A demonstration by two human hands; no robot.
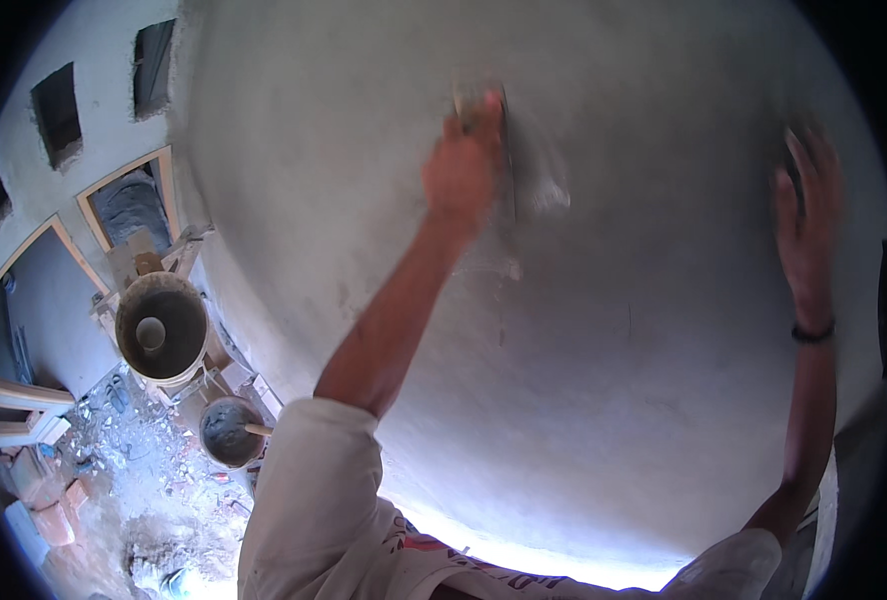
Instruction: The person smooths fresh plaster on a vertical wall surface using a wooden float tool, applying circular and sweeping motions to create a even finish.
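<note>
My left hand [461,172] is raised against a grey plastered wall [584,370]. Its fingers wrap round the handle of a plastering trowel [509,165], whose blade lies against the wall, mostly seen edge-on. A wet, shiny patch shows on the plaster just right of the blade. Thin marks and a small rough spot lie below it. Over at the far right, my right hand [810,205] has its fingers stretched out, slightly blurred, close to or touching the wall; nothing shows in it. A dark band circles that wrist.
At left stands a large bucket [127,335] with a small round container inside. Below it, a smaller bucket [230,432] holds grey mortar and a wooden-handled tool. Rubble and bricks [56,522] litter the floor. Wooden frames [92,268] and square openings line the left wall.
</note>
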